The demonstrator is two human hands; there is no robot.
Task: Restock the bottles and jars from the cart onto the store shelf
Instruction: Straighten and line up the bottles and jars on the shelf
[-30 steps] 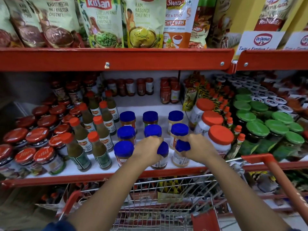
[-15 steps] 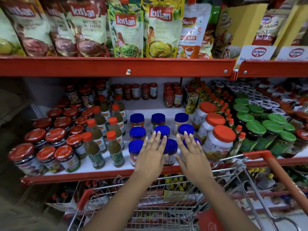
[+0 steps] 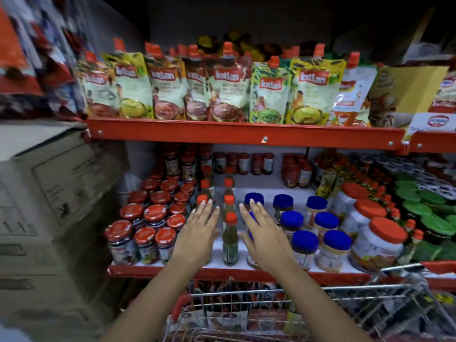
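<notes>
My left hand and my right hand hover flat with fingers spread over the front of the red-edged store shelf, holding nothing. Between them stands a row of green sauce bottles with orange caps. Blue-lidded jars stand just right of my right hand, which partly hides one of them. Red-lidded jars are grouped left of my left hand. The wire cart sits below the shelf, its contents blurred.
Large orange-lidded jars and green-lidded jars fill the shelf's right side. Chutney pouches hang on the upper shelf. Cardboard boxes are stacked at the left, close to the shelf end.
Both hands let go of the blue-lidded jars, opened, and shifted left to either side of the green bottles. The view has tilted up and swung left.
</notes>
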